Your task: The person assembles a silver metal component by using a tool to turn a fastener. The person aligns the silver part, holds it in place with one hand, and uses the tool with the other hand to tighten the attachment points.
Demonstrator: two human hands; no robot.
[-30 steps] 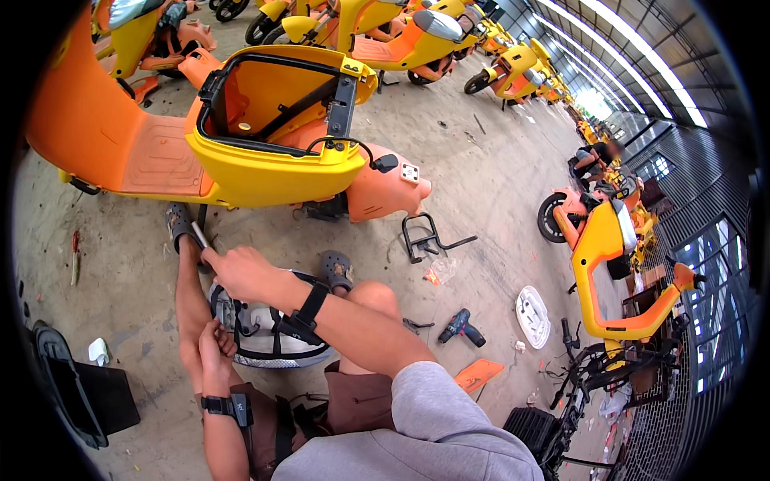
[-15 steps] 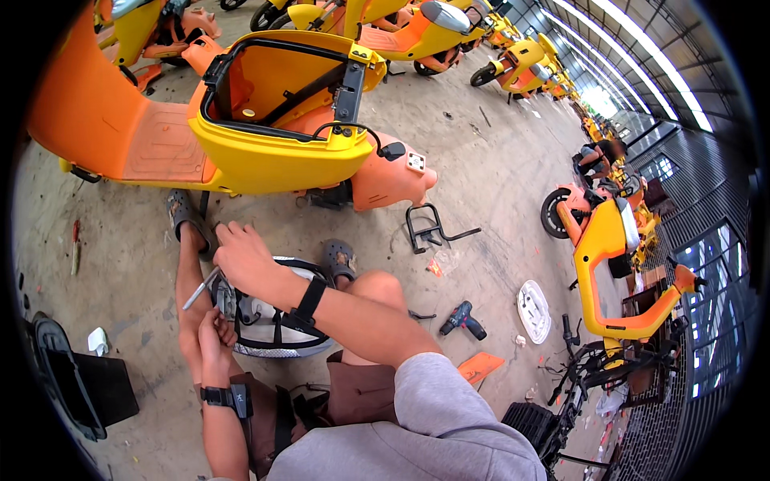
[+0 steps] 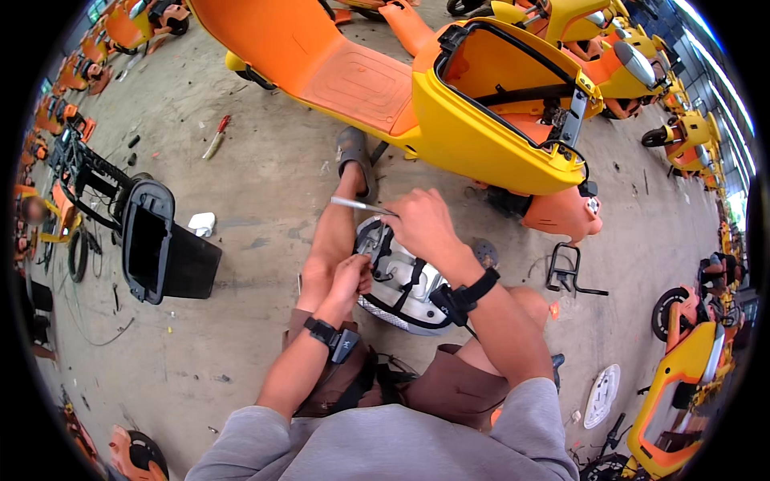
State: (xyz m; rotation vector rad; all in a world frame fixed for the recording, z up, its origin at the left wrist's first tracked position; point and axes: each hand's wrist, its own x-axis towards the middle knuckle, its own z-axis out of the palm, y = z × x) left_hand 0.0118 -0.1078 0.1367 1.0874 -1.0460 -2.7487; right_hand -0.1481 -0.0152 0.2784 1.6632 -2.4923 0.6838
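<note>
A scooter seat (image 3: 413, 318) lies upside down between my legs, its white underside up, with black edging, a dark strap and a metal bracket (image 3: 374, 238) at its left end. My right hand (image 3: 423, 224) is closed over the bracket end of the seat, gripping a slim metal wrench (image 3: 353, 204). The wrench's bare shaft sticks out to the left, almost level; its working end is hidden by the fingers. My left hand (image 3: 350, 278) is closed at the seat's left edge, close below the bracket. What its fingers pinch cannot be made out.
A yellow and orange scooter body (image 3: 481, 120) with an open seat compartment stands ahead. To the left are a black bin (image 3: 188, 256), a white piece (image 3: 202, 224) and a red-handled tool (image 3: 216, 136). A black tube frame (image 3: 564, 272) and white panel (image 3: 601, 397) lie right.
The view has swung left, so the scene sits farther right. The wrench in my right hand has turned from slanting down-left to nearly level. My left hand stays closed by the bracket.
</note>
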